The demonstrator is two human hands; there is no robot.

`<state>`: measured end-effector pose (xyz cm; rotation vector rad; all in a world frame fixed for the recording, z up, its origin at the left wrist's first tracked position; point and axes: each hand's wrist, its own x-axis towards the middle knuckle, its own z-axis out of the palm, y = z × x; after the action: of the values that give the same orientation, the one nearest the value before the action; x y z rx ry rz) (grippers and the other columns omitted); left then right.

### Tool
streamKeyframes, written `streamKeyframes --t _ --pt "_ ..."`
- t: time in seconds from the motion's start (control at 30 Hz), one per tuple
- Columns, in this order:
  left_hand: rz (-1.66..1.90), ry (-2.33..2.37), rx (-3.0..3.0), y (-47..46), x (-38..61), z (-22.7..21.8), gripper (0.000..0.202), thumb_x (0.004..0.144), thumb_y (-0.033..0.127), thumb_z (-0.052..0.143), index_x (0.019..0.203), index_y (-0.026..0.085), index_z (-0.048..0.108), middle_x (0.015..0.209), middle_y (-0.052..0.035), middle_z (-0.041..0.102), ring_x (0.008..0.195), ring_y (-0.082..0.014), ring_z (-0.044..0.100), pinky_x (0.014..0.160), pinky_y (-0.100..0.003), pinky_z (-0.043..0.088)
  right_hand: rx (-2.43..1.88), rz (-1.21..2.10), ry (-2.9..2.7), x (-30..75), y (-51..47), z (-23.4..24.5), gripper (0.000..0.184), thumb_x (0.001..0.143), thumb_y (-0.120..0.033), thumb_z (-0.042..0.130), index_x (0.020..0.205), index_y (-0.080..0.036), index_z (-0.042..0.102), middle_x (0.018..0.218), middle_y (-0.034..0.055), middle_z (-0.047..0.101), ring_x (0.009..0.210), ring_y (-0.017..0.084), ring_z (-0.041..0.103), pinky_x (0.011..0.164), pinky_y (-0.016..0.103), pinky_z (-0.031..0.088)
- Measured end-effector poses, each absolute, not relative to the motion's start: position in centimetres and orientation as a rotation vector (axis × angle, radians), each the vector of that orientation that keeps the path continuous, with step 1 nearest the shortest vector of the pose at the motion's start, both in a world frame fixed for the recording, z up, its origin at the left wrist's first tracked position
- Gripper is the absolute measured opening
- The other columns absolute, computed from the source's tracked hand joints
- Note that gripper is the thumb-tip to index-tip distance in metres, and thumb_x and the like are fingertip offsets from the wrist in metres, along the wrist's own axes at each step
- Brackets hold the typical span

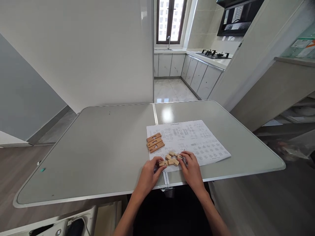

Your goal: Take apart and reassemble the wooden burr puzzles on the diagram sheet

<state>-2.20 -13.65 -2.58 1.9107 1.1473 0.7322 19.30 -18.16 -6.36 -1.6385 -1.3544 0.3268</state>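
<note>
Blocks (170,162) are lying ringed on paper (204,144); left hand (149,171) is pinching one at eight o'clock, right hand (191,167) another at two, seemingly keeping them steady.

The left forearm (130,209) and right forearm (213,211), both bare, reach forward and slant inward. The left hand (149,171) curves to the right, its thumb and fingers (157,159) drawn into a pinch. The right hand (191,167), just apart from it, mirrors that, back upward, fingers bent and thumb pointing inward.
</note>
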Motion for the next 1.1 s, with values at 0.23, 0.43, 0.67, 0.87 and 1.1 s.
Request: streamKeyframes --t 0.23,0.43,0.67,0.87,1.1 --pt "0.792 1.153 1.739 -14.0 -2.4 -2.5 0.027 0.095 0.048 0.066 0.105 0.024 0.06 0.087 -0.001 0.07 0.076 -0.0188 0.065 0.073 -0.031 0.051 -1.6 0.409 -1.277 18.6 -18.8 -4.9 0.033 0.105 -0.048 0.052 0.117 -0.022 0.069 0.113 0.0115 0.071 0.098 0.027 0.065 0.086 0.042 0.054" --pt "0.776 1.111 1.66 -14.1 -2.4 -2.2 0.026 0.1 0.049 0.057 0.107 0.024 0.053 0.079 -0.0004 0.07 0.076 -0.0214 0.07 0.078 -0.035 0.054 -1.566 0.461 -1.205 18.0 -19.7 -4.7 0.033 0.102 -0.05 0.058 0.115 -0.022 0.07 0.096 0.0077 0.073 0.079 0.023 0.066 0.069 0.034 0.054" --pt "0.812 1.076 1.7 -14.0 -2.4 -2.7 0.024 0.106 0.044 0.046 0.119 0.024 0.049 0.084 -0.002 0.07 0.086 -0.0222 0.07 0.086 -0.038 0.054 -1.438 0.621 -1.036 15.4 -19.9 -3.6 0.033 0.102 -0.049 0.058 0.118 -0.022 0.067 0.097 0.0093 0.075 0.09 0.026 0.071 0.076 0.035 0.058" --pt "0.867 1.085 1.63 -14.3 -2.7 -2.8 0.021 0.104 0.041 0.052 0.115 0.024 0.05 0.097 -0.0052 0.074 0.089 -0.0216 0.072 0.085 -0.037 0.057 -1.309 0.887 -0.922 11.6 -19.9 -2.9 0.032 0.1 -0.049 0.061 0.119 -0.024 0.061 0.09 0.0055 0.072 0.075 0.021 0.069 0.067 0.033 0.06" --pt "0.95 1.139 1.692 -14.6 -2.7 -2.8 0.019 0.102 0.043 0.055 0.108 0.025 0.053 0.091 -0.0015 0.074 0.087 -0.021 0.073 0.086 -0.036 0.058 -1.204 1.039 -0.811 11.0 -19.2 -2.3 0.045 0.099 -0.05 0.063 0.135 -0.024 0.057 0.091 0.0056 0.073 0.074 0.021 0.069 0.071 0.035 0.062"
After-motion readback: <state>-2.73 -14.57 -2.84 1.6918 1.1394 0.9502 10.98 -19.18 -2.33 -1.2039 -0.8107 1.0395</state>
